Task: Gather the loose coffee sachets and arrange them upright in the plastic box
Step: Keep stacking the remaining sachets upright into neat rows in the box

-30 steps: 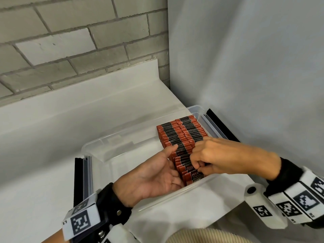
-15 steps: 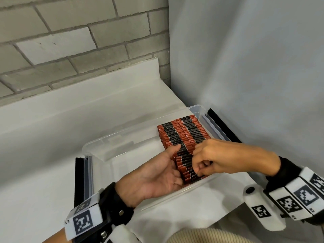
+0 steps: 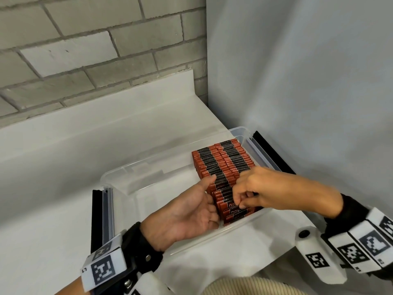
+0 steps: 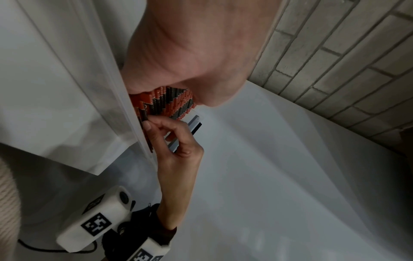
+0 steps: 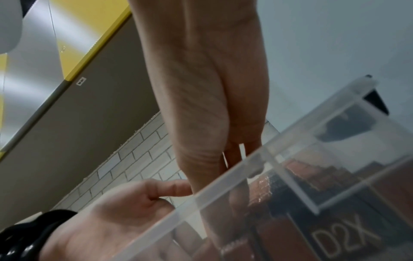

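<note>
Both hands crept a bit further along the coffee sachets packed upright in the plastic box; right hand pinches the near ones, left hand braces them, fingers loose.

Red-and-black striped sachets, seemingly clear box.

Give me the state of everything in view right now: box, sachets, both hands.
plastic box: open, no lid on it, right part filled, left part bare.
coffee sachets: packed upright in rows; the nearest few lean.
left hand: palm up inside the box, thumb against the rows' left side, gripping nothing.
right hand: fingertips pinching the top edges of the nearest sachets.
</note>
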The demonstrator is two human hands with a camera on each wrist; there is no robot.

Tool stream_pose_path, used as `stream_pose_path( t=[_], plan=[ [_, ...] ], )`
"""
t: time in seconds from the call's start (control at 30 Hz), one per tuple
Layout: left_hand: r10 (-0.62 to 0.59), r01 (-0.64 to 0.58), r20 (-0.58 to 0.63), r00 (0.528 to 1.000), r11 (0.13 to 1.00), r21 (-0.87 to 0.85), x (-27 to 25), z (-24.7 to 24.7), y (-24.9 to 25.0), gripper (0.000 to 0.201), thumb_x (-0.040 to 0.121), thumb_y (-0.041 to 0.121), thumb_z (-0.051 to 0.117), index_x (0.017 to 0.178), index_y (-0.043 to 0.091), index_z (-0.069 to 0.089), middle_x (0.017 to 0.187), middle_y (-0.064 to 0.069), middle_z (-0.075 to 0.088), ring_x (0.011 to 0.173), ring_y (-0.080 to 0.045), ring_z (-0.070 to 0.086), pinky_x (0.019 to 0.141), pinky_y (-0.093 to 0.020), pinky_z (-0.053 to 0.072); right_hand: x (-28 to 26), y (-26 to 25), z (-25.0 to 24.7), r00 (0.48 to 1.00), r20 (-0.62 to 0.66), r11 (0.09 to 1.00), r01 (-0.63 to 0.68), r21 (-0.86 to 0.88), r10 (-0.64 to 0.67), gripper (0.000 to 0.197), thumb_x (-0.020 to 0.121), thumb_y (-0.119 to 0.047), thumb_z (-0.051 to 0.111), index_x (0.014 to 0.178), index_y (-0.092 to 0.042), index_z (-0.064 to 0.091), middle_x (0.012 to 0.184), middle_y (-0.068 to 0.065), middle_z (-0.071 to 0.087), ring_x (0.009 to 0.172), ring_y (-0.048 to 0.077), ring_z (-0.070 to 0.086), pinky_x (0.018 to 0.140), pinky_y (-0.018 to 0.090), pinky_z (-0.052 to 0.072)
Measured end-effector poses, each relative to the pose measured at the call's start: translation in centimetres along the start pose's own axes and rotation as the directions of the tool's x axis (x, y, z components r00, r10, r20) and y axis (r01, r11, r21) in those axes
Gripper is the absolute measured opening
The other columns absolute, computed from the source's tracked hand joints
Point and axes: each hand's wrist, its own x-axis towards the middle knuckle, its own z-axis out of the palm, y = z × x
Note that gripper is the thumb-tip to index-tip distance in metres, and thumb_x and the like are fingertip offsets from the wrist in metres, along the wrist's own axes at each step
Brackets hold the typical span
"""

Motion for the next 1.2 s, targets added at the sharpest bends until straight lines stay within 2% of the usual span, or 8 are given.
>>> stream_pose_path(
  t=[0.1,0.2,0.37,0.5,0.7,0.93,1.07,1.2],
  plan=[
    [-0.008,0.008,-0.018,1.0,1.0,-0.007,-0.2,0.3,0.2,0.053,0.098,0.051,0.035,0.092,0.01,0.069,0.062,-0.007,0.067,0.049,-0.014,0.063,0.063,-0.026,0.044,0.0,0.0,-0.1,1.0,-0.015,1.0,0.001,0.015,-0.001,0.006,0.09,-0.024,0.063,0.094,-0.026,0.068,0.083,-0.016,0.057,0.084,0.003,0.053,0.075,0.014,0.043],
    [0.012,-0.012,-0.026,1.0,1.0,0.002,0.1,-0.2,0.0,0.055,0.098,0.051,0.035,0.067,0.02,0.069,0.058,-0.007,0.064,0.049,-0.014,0.06,0.066,-0.026,0.043,-0.5,0.3,-0.3,0.989,-0.136,0.998,0.055,0.0,-0.055,0.019,0.094,-0.032,0.058,0.109,-0.029,0.068,0.103,-0.019,0.061,0.099,-0.003,0.05,0.089,0.012,0.039],
    [-0.02,0.02,0.011,1.0,0.999,-0.033,0.3,-0.1,-0.1,0.057,0.095,0.052,0.041,0.101,0.0,0.065,0.089,-0.015,0.07,0.078,-0.021,0.066,0.082,-0.029,0.05,-1.0,0.0,0.9,0.989,-0.074,0.99,0.125,-0.065,-0.13,0.031,0.099,-0.037,0.044,0.118,-0.025,0.067,0.135,-0.01,0.054,0.122,-0.001,0.042,0.104,0.02,0.035],
    [0.008,-0.008,-0.001,1.0,1.0,0.014,0.6,-0.4,0.0,0.056,0.097,0.052,0.037,0.078,0.006,0.063,0.061,-0.005,0.066,0.049,-0.012,0.061,0.062,-0.024,0.044,-1.2,0.0,1.0,0.989,-0.112,0.995,0.101,-0.009,-0.102,0.036,0.099,-0.041,0.039,0.115,-0.026,0.067,0.132,-0.011,0.057,0.122,-0.01,0.038,0.104,0.009,0.029],
    [0.004,-0.003,-0.02,1.0,0.999,0.043,0.9,-0.1,-0.2,0.052,0.098,0.051,0.034,0.082,0.007,0.059,0.055,-0.002,0.062,0.044,-0.009,0.058,0.052,-0.019,0.045,-0.7,-0.6,1.9,0.982,-0.155,0.994,0.108,-0.003,-0.107,0.032,0.098,-0.039,0.043,0.111,-0.023,0.068,0.116,-0.008,0.064,0.111,0.003,0.051,0.097,0.021,0.039],
    [-0.002,0.002,-0.025,1.0,1.0,0.007,0.7,-0.3,-0.3,0.058,0.095,0.056,0.039,0.091,0.004,0.066,0.078,-0.008,0.056,0.067,-0.016,0.045,0.069,-0.026,0.039,1.1,-0.5,1.5,0.981,-0.187,0.996,0.032,-0.084,-0.047,0.014,0.095,-0.021,0.054,0.103,-0.018,0.066,0.103,-0.01,0.053,0.097,0.0,0.037,0.088,0.013,0.032],
    [-0.002,0.002,-0.005,1.0,1.0,0.002,0.5,-0.5,-0.4,0.055,0.093,0.058,0.04,0.085,0.008,0.062,0.073,-0.005,0.049,0.063,-0.014,0.039,0.063,-0.025,0.034,0.8,-0.7,1.2,0.964,-0.216,0.974,0.114,-0.194,-0.155,0.011,0.084,-0.011,0.069,0.092,-0.018,0.07,0.093,-0.004,0.059,0.091,0.011,0.052,0.08,0.031,0.051],
    [0.002,-0.002,-0.003,1.0,1.0,0.008,0.5,-0.3,-0.2,0.051,0.095,0.057,0.036,0.086,0.013,0.061,0.065,0.005,0.058,0.054,-0.012,0.046,0.06,-0.023,0.036,0.8,-0.3,0.9,0.971,-0.154,0.963,0.148,-0.226,-0.186,0.012,0.087,-0.014,0.066,0.097,-0.018,0.071,0.092,-0.004,0.063,0.091,0.013,0.056,0.08,0.036,0.052]
  ],
)
